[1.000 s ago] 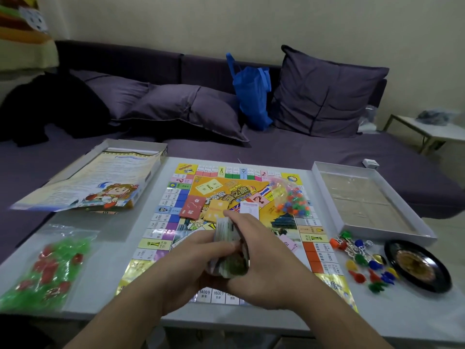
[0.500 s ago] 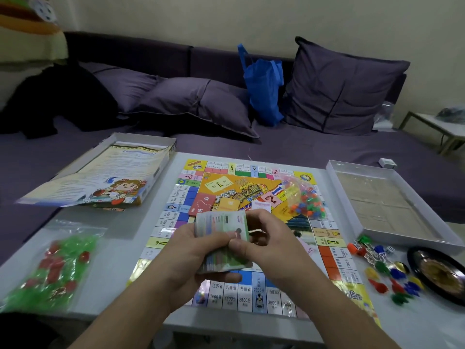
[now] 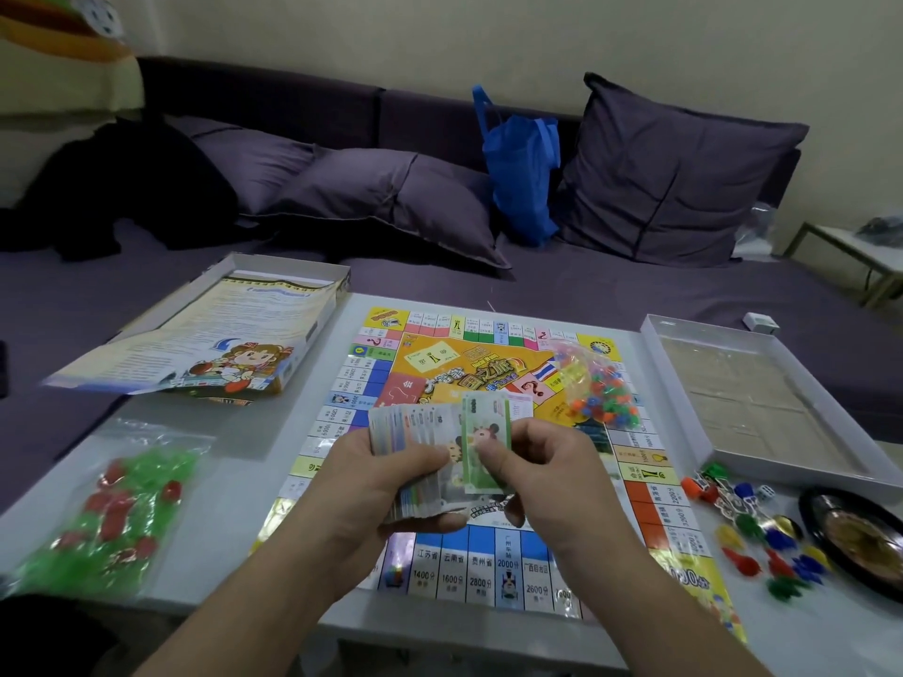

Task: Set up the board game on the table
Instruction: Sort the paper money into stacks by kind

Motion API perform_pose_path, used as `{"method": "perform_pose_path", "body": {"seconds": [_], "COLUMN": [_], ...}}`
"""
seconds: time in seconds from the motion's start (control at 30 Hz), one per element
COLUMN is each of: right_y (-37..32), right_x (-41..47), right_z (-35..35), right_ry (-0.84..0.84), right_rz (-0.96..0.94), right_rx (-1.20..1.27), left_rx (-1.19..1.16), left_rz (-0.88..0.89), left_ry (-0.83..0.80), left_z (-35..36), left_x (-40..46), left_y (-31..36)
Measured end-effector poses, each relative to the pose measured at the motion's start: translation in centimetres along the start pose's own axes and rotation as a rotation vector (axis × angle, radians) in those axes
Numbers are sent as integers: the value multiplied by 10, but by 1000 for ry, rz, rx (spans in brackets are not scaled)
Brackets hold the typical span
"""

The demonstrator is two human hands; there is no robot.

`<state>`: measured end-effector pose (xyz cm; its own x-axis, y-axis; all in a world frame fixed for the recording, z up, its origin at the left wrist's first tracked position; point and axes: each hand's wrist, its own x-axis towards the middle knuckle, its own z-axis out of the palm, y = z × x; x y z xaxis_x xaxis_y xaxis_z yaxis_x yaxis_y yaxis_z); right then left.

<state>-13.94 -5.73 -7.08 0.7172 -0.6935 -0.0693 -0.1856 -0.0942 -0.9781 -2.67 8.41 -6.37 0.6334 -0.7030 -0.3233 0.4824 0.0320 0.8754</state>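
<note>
Two hands working: left hand (image 3: 386, 486) gripping the money stack (image 3: 420, 452) w/ notes now fanning wider, right hand (image 3: 532, 466) pinching a green note (image 3: 486, 447), over the board (image 3: 440, 569) at 6 o'clock — sorting's underway.

A yellow-centred game board (image 3: 469, 383), bordered in blue, green, pink and orange squares, covers a pale grey table (image 3: 234, 481). At nine o'clock, a clear bag (image 3: 112, 510) of green and red pieces; at three o'clock, loose red, blue, yellow and green pawns (image 3: 752, 539) beside a black dish (image 3: 860, 539). Pastel banknotes (image 3: 430, 456), topmost green, fan out above the board. At twelve o'clock, purple cushions (image 3: 391, 197) flank a bright blue bag (image 3: 523, 163).
</note>
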Motion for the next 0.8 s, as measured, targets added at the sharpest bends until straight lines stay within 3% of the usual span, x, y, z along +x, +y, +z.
{"method": "perform_pose_path", "body": {"seconds": [0.17, 0.4, 0.6, 0.8], "right_y": [7, 26, 34, 42], "right_x": [7, 12, 15, 9], "right_z": [11, 76, 123, 129], "right_ry": [54, -72, -171, -118], "right_rz": [131, 151, 119, -106], "right_rx": [6, -229, -554, -950], "left_rx": [18, 14, -1, -3], "left_rz": [24, 96, 82, 73], "left_ry": [179, 373, 374, 305], "left_z": [-21, -61, -73, -72], "left_x": [9, 17, 15, 12], "left_y": [13, 22, 27, 30]}}
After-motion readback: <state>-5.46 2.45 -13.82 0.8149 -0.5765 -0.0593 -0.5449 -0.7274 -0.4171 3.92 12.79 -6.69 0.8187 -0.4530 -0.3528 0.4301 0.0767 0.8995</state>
